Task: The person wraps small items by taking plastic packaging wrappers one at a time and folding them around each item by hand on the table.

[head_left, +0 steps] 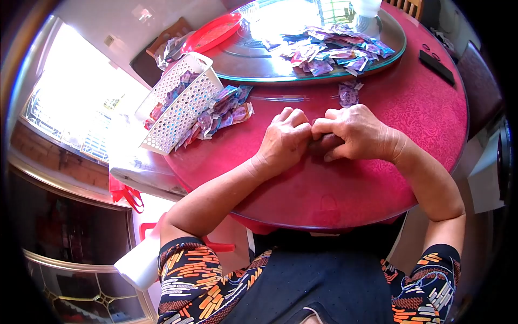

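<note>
Over the near part of the red tabletop (334, 197), my two hands meet with fingers curled. My left hand (283, 139) is closed in a pinch, and my right hand (356, 132) is closed close beside it. Whatever lies between the fingertips is hidden or too small to name. Just beyond the right hand, a small purple packet (349, 95) lies on the table. Left of my hands, a loose heap of purple and blue packets (221, 113) rests against a white perforated basket (183, 102), which is tilted and holds more packets.
A glass turntable (253, 67) carries a large pile of packets (334, 49), a red tray (213, 32) and a white container (367, 6). A black phone-like object (436, 67) lies at the right, near two small dark rings. A red stool (218, 247) stands below left.
</note>
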Demonstrator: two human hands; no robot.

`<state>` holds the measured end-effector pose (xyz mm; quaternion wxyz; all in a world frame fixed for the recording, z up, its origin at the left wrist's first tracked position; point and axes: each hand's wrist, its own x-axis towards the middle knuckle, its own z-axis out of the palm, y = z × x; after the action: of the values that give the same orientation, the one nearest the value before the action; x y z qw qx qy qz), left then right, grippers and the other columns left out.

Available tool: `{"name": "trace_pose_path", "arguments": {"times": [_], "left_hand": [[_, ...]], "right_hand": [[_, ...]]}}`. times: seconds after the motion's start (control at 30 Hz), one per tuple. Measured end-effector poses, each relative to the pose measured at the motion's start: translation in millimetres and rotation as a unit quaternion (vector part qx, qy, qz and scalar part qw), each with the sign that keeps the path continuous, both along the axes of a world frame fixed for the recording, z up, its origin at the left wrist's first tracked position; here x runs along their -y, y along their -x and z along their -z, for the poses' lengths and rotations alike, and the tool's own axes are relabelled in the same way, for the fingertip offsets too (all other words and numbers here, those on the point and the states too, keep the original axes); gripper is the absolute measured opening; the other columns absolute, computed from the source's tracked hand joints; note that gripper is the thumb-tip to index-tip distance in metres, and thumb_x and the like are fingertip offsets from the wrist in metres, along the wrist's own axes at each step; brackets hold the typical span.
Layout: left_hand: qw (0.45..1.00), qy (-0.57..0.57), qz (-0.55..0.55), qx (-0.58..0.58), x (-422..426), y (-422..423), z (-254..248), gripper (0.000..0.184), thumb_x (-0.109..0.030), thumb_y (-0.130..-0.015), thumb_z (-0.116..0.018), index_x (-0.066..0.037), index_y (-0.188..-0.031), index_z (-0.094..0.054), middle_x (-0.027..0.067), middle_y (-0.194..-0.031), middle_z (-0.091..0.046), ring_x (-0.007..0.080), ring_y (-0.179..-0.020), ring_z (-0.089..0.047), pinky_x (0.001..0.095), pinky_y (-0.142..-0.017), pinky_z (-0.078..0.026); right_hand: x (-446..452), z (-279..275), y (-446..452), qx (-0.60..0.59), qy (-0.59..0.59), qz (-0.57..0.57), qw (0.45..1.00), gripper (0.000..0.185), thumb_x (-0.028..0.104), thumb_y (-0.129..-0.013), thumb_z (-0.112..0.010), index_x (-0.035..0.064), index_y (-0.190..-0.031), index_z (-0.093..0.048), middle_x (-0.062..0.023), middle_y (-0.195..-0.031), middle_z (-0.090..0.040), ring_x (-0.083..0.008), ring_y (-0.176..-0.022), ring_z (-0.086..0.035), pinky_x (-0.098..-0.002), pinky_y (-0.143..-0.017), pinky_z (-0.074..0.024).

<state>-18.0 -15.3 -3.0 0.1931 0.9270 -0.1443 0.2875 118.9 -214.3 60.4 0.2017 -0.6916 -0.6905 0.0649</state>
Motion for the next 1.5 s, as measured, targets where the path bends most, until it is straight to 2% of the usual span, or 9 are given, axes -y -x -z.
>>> {"name": "trace_pose_path", "arguments": {"times": [0.13,0.33,0.4,0.6,0.87,1.03,1.13,1.3,1.5], "left_hand": [[1.000,0.001,0.003,0.003,4,1,-5,0.019,0.000,-0.076,-0.079,-0.011,-0.091,-0.072,0.0061,-0.093,-0.062,0.0305,-0.093,-0.061,0.0429,-0.077,-0.053],[1.000,-0.009,-0.001,0.006,2,0,-3,0.018,-0.002,-0.077,-0.079,-0.010,-0.091,-0.072,0.0068,-0.093,-0.062,0.0306,-0.092,-0.060,0.0434,-0.077,-0.053],[1.000,-0.018,-0.009,0.000,1,0,-3,0.017,-0.004,-0.078,-0.081,-0.011,-0.091,-0.073,0.0068,-0.093,-0.062,0.0305,-0.092,-0.060,0.0434,-0.077,-0.053],[1.000,-0.002,-0.002,-0.001,4,1,-6,0.017,-0.007,-0.079,-0.083,-0.012,-0.093,-0.074,0.0063,-0.093,-0.061,0.0303,-0.092,-0.060,0.0432,-0.078,-0.053],[1.000,-0.015,-0.002,-0.001,3,1,-5,0.017,-0.006,-0.079,-0.082,-0.013,-0.093,-0.074,0.0060,-0.093,-0.061,0.0301,-0.092,-0.060,0.0432,-0.078,-0.053],[1.000,-0.026,-0.003,0.015,2,-1,-5,0.018,-0.005,-0.077,-0.082,-0.013,-0.091,-0.073,0.0059,-0.091,-0.060,0.0308,-0.091,-0.060,0.0436,-0.078,-0.053],[0.999,-0.040,-0.009,0.016,2,-1,-4,0.018,-0.005,-0.078,-0.081,-0.013,-0.093,-0.074,0.0062,-0.090,-0.061,0.0305,-0.092,-0.060,0.0433,-0.079,-0.052],[0.999,-0.002,0.007,-0.046,5,4,-12,0.017,-0.013,-0.087,-0.080,-0.012,-0.105,-0.077,0.0066,-0.093,-0.064,0.0269,-0.096,-0.060,0.0415,-0.082,-0.051],[0.999,-0.029,-0.015,-0.001,5,1,-9,0.019,-0.012,-0.084,-0.081,-0.009,-0.101,-0.074,0.0081,-0.092,-0.064,0.0301,-0.095,-0.061,0.0437,-0.080,-0.052]], "right_hand": [[5,-10,-18,-0.102,0.068,0.035,0.992,0.041,0.028,-0.075,-0.086,0.0127,-0.110,-0.072,-0.0108,-0.096,-0.080,-0.0289,-0.094,-0.076,-0.0416,-0.084,-0.0574],[4,-6,-2,0.019,0.004,0.018,1.000,0.043,0.029,-0.072,-0.088,0.0138,-0.109,-0.072,-0.0112,-0.091,-0.077,-0.0327,-0.089,-0.075,-0.0459,-0.082,-0.0576],[4,-10,6,0.000,0.061,-0.041,0.997,0.045,0.030,-0.070,-0.089,0.0144,-0.109,-0.073,-0.0125,-0.092,-0.077,-0.0335,-0.091,-0.075,-0.0460,-0.083,-0.0581],[16,-29,-26,-0.146,0.189,0.055,0.970,0.044,0.019,-0.062,-0.088,0.0104,-0.103,-0.075,-0.0088,-0.094,-0.079,-0.0252,-0.087,-0.076,-0.0372,-0.079,-0.0588],[6,-13,-22,-0.218,0.035,-0.022,0.975,0.038,0.014,-0.072,-0.086,0.0079,-0.108,-0.073,-0.0102,-0.092,-0.079,-0.0253,-0.086,-0.076,-0.0370,-0.081,-0.0584],[7,-16,-28,-0.115,0.128,0.092,0.981,0.051,0.030,-0.065,-0.090,0.0117,-0.109,-0.073,-0.0104,-0.097,-0.078,-0.0281,-0.095,-0.075,-0.0401,-0.083,-0.0574],[9,-11,-46,-0.024,0.074,0.091,0.993,0.042,0.021,-0.069,-0.088,0.0094,-0.106,-0.072,-0.0083,-0.098,-0.081,-0.0257,-0.091,-0.077,-0.0385,-0.077,-0.0577],[5,-3,-45,-0.040,0.026,0.124,0.991,0.036,0.019,-0.074,-0.085,0.0081,-0.105,-0.069,-0.0079,-0.099,-0.081,-0.0261,-0.091,-0.077,-0.0369,-0.079,-0.0577],[8,-6,-32,-0.077,0.063,0.070,0.993,0.043,0.022,-0.068,-0.087,0.0085,-0.106,-0.072,-0.0098,-0.096,-0.080,-0.0278,-0.090,-0.077,-0.0381,-0.081,-0.0583]]}}
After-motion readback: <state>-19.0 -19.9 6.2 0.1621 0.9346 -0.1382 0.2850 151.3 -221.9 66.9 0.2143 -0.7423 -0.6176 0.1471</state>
